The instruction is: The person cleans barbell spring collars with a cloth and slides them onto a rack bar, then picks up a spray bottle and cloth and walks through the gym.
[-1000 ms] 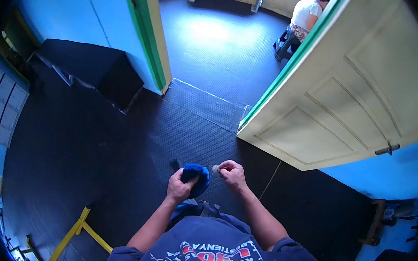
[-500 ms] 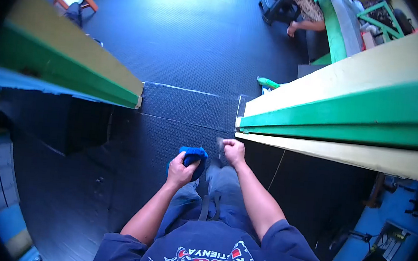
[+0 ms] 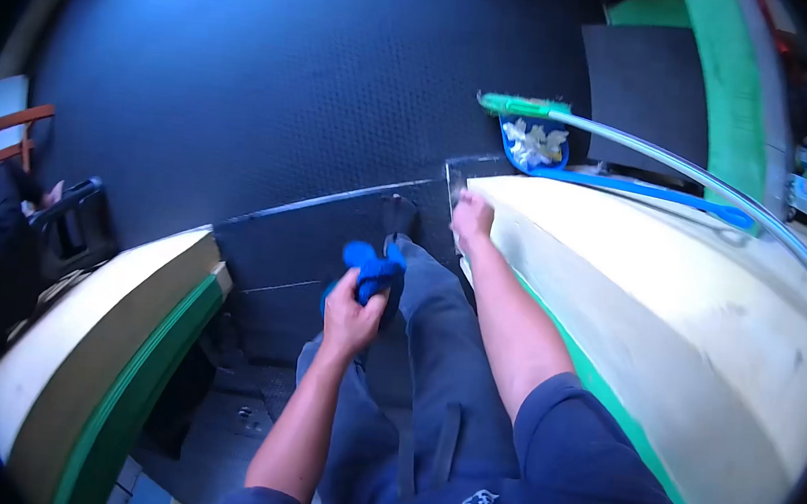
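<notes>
A bunched blue cloth point(image 3: 375, 274) is gripped in my left hand point(image 3: 351, 319), its folds sticking out past the fingers, in front of my legs. My right hand point(image 3: 472, 220) is closed, with the fingers curled, beside the end of the cream wall point(image 3: 579, 224) on the right. Whatever it may hold is hidden. Below my hands, a foot point(image 3: 399, 215) stands on the dark doorway floor point(image 3: 301, 214).
Past the right wall, a green broom point(image 3: 529, 107) lies over a blue dustpan point(image 3: 508, 154) holding crumpled white scraps point(image 3: 535, 144). A cream-and-green wall end point(image 3: 147, 278) borders the left. Beyond it, a person in dark clothing point(image 3: 0, 255) sits near a wooden-framed chair point(image 3: 10, 136).
I have moved forward into the doorway, and the view has turned. The broom and dustpan now show more fully. My right hand has moved up beside the wall end; the left keeps the cloth.
</notes>
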Motion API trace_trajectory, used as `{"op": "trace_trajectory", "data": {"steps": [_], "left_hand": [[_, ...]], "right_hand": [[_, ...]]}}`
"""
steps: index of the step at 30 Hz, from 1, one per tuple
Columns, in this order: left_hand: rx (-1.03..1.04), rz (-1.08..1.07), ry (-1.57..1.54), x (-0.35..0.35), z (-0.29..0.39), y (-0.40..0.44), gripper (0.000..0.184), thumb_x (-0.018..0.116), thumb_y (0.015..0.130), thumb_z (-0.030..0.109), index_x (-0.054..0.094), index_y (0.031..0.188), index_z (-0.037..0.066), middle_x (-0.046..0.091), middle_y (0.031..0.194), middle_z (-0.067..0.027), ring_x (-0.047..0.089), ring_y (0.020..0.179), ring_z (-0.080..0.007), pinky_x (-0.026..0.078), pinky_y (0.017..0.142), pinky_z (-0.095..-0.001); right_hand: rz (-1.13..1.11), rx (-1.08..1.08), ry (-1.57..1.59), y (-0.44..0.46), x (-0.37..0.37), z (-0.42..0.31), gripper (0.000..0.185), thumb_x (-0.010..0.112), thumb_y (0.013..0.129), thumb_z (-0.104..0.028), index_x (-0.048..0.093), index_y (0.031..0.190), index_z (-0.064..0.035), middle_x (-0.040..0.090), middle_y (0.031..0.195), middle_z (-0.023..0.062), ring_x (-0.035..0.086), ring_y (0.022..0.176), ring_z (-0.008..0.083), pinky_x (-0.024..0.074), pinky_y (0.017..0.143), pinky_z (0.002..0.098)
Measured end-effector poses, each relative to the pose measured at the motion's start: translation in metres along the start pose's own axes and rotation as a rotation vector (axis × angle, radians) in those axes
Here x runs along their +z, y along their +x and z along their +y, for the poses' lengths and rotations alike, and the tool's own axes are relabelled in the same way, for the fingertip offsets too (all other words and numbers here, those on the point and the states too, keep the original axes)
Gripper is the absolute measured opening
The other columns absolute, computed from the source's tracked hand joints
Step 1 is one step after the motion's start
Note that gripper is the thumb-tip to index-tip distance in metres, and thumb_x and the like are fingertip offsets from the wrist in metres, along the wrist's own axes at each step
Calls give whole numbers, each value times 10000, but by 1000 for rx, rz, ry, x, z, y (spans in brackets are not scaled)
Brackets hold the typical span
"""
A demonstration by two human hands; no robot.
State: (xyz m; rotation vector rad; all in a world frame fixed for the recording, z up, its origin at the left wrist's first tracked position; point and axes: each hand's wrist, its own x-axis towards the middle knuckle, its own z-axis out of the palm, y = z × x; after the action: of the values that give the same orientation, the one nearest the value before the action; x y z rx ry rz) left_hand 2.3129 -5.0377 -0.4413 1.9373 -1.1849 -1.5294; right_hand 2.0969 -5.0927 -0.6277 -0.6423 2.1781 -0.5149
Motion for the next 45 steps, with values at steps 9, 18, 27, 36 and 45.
{"op": "trace_trajectory", "data": {"steps": [9, 18, 27, 36, 45], "left_hand": [[51, -280, 126, 135, -54, 245, 249, 615, 792, 188, 632, 1010, 66, 650, 818, -190, 655, 785, -330, 494, 711, -351], [22, -401, 108, 174, -81, 269, 189, 629, 820, 140, 621, 970, 25, 575, 758, 5, 502, 706, -78, 432, 673, -249], [26, -400, 128, 120, -78, 229, 213, 637, 790, 166, 629, 966, 46, 624, 714, -116, 624, 679, -187, 482, 669, -299], [16, -428, 165, 31, -38, 151, 220, 645, 801, 142, 613, 989, 32, 637, 780, -147, 619, 705, -219, 477, 674, -319], [225, -524, 328, -67, 25, -21, 417, 619, 754, 177, 551, 1122, -7, 632, 891, -223, 639, 826, -322, 496, 748, -370]], "right_hand": [[345, 65, -237, 211, 34, 21, 320, 555, 752, -122, 680, 1031, -26, 662, 1043, 195, 631, 992, 320, 473, 876, 354], [337, 304, -259, 269, 30, 71, 641, 569, 764, -79, 377, 1376, -75, 397, 1387, 230, 425, 1268, 336, 371, 1047, 368], [321, 301, -365, 245, 12, 54, 815, 603, 769, -108, 180, 1464, -61, 553, 1227, 248, 553, 1129, 359, 427, 988, 381], [-192, 343, -13, 76, 26, 1, 131, 574, 825, -146, 649, 895, -64, 584, 679, 22, 539, 498, 113, 400, 369, 254], [-376, 135, 288, -256, -45, -56, 481, 523, 921, -494, 698, 911, -47, 657, 791, 100, 593, 772, 149, 467, 753, 315]]}}
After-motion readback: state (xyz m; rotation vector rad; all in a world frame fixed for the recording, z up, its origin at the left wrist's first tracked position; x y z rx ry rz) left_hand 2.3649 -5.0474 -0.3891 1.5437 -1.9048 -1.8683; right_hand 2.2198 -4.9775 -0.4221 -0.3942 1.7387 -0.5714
